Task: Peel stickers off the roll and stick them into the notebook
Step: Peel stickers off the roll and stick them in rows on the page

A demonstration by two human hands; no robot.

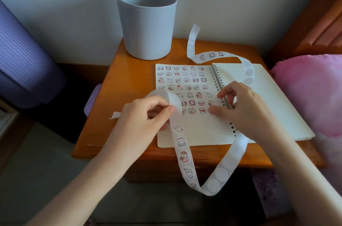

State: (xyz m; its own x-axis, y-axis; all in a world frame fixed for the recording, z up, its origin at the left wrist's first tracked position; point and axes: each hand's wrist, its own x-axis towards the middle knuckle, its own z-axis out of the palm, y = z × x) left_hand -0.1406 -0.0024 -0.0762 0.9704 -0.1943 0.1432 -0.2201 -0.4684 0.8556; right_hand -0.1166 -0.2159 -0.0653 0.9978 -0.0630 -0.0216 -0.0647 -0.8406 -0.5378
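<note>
**Hanging strip could skew the next sticker**

The left hand (148, 112) pinches the sticker strip (182, 143) over the notebook (203, 133), which lies at the table's (118, 77) front right. The right hand's (242, 107) thumb presses the page; whether it holds anything is unclear. The loop hanging over the front edge may tug.

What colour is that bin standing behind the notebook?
The bin is pale grey-blue, plain; the head view shows it best.

Item, on my wooden bedside table (127, 77): one grey plastic bin (148, 25). Left: purple rolled mat (22, 55). Right: pink blanket (311, 92).
</note>
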